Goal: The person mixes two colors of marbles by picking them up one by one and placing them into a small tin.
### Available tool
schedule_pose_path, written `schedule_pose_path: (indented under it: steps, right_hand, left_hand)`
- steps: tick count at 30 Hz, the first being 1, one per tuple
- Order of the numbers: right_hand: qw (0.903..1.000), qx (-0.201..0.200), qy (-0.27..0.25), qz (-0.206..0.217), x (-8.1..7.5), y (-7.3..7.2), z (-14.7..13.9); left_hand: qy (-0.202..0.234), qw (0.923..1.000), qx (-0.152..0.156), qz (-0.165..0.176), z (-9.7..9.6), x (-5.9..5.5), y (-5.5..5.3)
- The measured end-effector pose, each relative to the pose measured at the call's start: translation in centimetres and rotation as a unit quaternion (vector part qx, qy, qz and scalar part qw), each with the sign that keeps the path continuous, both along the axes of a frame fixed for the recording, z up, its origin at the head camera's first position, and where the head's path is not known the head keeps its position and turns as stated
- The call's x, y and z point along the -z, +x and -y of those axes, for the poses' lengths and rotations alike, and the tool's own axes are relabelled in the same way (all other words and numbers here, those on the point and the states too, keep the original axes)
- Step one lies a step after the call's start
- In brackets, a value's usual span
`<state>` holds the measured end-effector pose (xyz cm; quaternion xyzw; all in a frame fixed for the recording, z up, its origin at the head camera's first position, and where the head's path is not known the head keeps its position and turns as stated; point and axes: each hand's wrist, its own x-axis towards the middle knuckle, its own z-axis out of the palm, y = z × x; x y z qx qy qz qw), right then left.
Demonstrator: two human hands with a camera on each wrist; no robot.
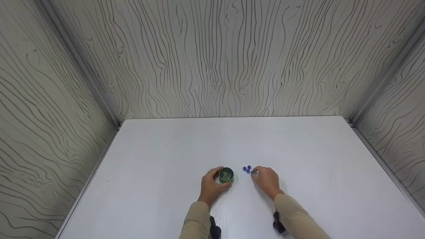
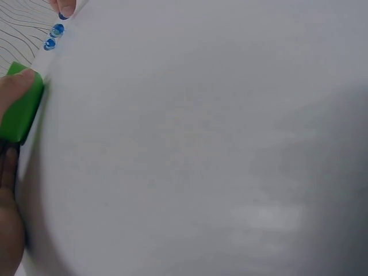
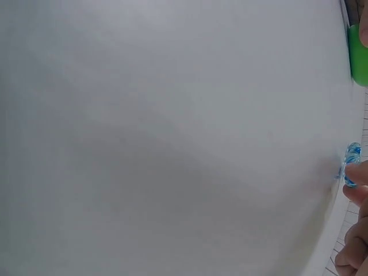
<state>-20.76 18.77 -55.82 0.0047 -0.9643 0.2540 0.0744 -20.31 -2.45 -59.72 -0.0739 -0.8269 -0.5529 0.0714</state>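
My left hand (image 1: 210, 186) grips a small round green cup (image 1: 227, 181), thumb on the near side and fingers around the far side. Inside the cup lie shiny little balls, too small to count. To the right, the thumb and fingertips of my right hand (image 1: 267, 181) pinch a blue glass marble (image 1: 253, 172) low over the white table. Three more blue marbles (image 1: 244, 168) lie close together between the cup and those fingertips. The left wrist view catches the cup's bright green wall (image 2: 27, 112); swirled blue glass marbles (image 3: 354, 149) appear at the edge of the right wrist view.
The white tabletop (image 1: 159, 156) spreads out around both hands. Wood-grain-patterned panels (image 1: 215, 59) rise behind it and on both sides, with grey posts (image 1: 76, 56) at the corners. Dark wrist devices (image 1: 279, 224) sit at the beige sleeves (image 1: 297, 214).
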Motion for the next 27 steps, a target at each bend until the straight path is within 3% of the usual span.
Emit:
schedule_pose_path:
  steps: [9,14,20,27]
  right_hand:
    - [0.9996,0.003,-0.014,0.025,-0.02,0.24,-0.14]
    - [0.9997,0.004,-0.009,0.022,-0.03,0.29,-0.18]
    - [0.9998,0.001,-0.012,0.013,-0.05,0.46,-0.08]
    - [0.9998,-0.003,-0.021,0.006,-0.37,0.61,0.16]
  left_hand:
    - [-0.007,1.0000,-0.001,-0.002,0.00,-0.20,0.05]
    - [-0.010,0.9999,-0.003,-0.002,0.06,-0.10,-0.02]
    - [-0.023,0.9991,-0.004,-0.034,0.12,0.11,-0.10]
    - [-0.014,0.9996,-0.003,-0.023,0.14,0.24,-0.27]
